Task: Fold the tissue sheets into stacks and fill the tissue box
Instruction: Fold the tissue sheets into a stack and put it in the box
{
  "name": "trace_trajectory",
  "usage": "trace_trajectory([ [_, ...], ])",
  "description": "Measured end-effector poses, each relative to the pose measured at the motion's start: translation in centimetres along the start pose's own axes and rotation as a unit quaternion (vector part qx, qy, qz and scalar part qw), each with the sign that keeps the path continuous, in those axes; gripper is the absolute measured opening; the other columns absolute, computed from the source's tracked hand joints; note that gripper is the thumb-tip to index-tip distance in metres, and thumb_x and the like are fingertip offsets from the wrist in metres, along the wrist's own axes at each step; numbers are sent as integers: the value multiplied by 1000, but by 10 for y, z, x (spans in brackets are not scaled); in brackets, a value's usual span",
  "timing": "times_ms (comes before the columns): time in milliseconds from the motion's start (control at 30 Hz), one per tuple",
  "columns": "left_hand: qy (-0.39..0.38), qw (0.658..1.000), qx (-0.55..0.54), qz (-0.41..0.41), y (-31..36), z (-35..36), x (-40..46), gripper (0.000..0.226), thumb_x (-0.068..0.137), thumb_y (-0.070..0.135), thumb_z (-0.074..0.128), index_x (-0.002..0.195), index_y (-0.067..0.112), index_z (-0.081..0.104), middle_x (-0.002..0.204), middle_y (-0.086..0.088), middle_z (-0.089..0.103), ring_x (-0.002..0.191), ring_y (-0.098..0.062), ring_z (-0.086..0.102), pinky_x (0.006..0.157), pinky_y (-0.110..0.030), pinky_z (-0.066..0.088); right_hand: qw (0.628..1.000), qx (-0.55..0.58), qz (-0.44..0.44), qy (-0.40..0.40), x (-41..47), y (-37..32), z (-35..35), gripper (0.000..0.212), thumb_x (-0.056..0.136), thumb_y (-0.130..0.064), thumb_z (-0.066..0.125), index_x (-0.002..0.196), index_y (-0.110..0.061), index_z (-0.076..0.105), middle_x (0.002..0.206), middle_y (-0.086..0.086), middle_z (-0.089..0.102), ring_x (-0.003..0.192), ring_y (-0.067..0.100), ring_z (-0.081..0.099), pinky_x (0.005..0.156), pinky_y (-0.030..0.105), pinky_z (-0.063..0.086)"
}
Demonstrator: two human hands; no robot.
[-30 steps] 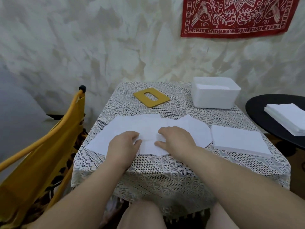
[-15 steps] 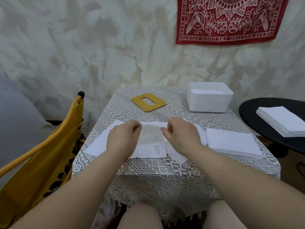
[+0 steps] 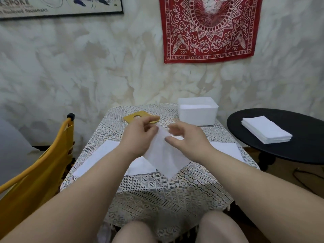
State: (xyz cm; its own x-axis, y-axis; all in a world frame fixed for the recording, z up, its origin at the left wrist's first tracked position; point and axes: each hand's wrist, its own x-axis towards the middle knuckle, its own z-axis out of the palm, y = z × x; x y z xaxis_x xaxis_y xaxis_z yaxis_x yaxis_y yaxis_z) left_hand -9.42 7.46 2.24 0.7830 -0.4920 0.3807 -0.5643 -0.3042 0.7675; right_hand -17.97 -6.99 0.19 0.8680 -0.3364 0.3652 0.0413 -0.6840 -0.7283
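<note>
Now hands (image 3: 158, 137) higher than before, tissue sheet (image 3: 164, 155) off the table (image 3: 157, 186).

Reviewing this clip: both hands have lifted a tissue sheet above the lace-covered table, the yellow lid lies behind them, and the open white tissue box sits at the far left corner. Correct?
Not quite. The head view shows the white tissue box at the far right corner of the table, not the left. The rest holds: the left hand and right hand hold up the tissue sheet, with the yellow lid behind them.

red cloth (image 3: 210, 28) mirrored "KEEP FIGHTING THE GOOD FIGHT"
</note>
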Motion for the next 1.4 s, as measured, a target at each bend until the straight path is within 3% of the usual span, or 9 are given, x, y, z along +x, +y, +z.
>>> trace_trajectory([
  [133, 32, 999, -21, 5, 5, 8, -6, 26, 90, 12, 59, 108, 30, 65, 86, 19, 62, 82, 8, 57, 72, -6, 42, 1000, 5, 9, 2, -3, 9, -4, 6, 81, -20, 71, 81, -26, 69, 77, -8, 68, 79, 11, 64, 78, 30, 51],
  [267, 38, 999, -3, 15, 3, 10, -8, 27, 88, 13, 62, 111, 24, 67, 89, 18, 61, 81, 7, 56, 77, -13, 44, 1000, 8, 12, 6, -2, 12, -9, 9, 81, -19, 71, 75, -25, 68, 71, -7, 66, 73, 12, 61, 71, 27, 48],
  [400, 17, 990, 116, 83, 3, 7, -6, 32, 86, 23, 65, 118, 30, 63, 118, 13, 54, 99, -3, 53, 87, -21, 39, 998, -64, -20, -21, -2, 8, -19, 3, 83, -21, 69, 81, -22, 71, 73, -10, 65, 75, 10, 61, 71, 26, 48],
  [633, -42, 980, 179, 78, 5, 9, -1, 8, 84, 22, 67, 85, 28, 72, 81, 7, 68, 82, -13, 63, 78, -35, 51, 995, -93, -26, -33, -4, 8, -29, 12, 82, -26, 70, 92, -21, 71, 78, -10, 65, 82, 10, 63, 78, 27, 50],
  [800, -61, 986, 134, 73, 8, 17, -3, 13, 82, 18, 70, 76, 29, 67, 71, 16, 64, 71, 1, 60, 66, -14, 45, 993, -100, -35, -60, -3, 10, -30, 17, 85, -35, 67, 94, -23, 72, 83, -7, 68, 83, 12, 62, 76, 26, 47],
  [967, -39, 992, 111, 40, 2, 15, 4, 11, 85, 18, 69, 78, 27, 67, 71, 18, 61, 70, 2, 57, 61, -7, 38, 988, -146, -11, -54, -4, 24, -50, 12, 85, -27, 67, 85, -18, 75, 73, -4, 67, 71, 11, 56, 64, 24, 37],
  [1167, -20, 994, 108, 19, -3, 18, 7, 13, 82, 22, 72, 72, 27, 65, 68, 13, 61, 64, -1, 54, 53, -7, 35, 986, -157, 20, -44, -10, 38, -80, 17, 89, -23, 63, 85, -12, 74, 76, 2, 70, 74, 20, 61, 70, 30, 45],
  [1267, -23, 993, 114, 17, -3, 24, 8, 12, 83, 22, 71, 73, 27, 65, 67, 11, 60, 64, -6, 54, 55, -12, 37, 983, -174, 26, -51, -12, 39, -86, 20, 92, -19, 57, 88, -6, 72, 79, 9, 70, 80, 25, 63, 76, 33, 47],
  [1400, -37, 990, 134, 12, 0, 30, 12, 12, 84, 23, 69, 78, 31, 63, 73, 10, 63, 73, -11, 60, 65, -24, 46, 985, -168, 34, -29, -13, 41, -94, 9, 88, -17, 63, 90, -14, 71, 75, -3, 67, 77, 17, 65, 76, 28, 50],
])
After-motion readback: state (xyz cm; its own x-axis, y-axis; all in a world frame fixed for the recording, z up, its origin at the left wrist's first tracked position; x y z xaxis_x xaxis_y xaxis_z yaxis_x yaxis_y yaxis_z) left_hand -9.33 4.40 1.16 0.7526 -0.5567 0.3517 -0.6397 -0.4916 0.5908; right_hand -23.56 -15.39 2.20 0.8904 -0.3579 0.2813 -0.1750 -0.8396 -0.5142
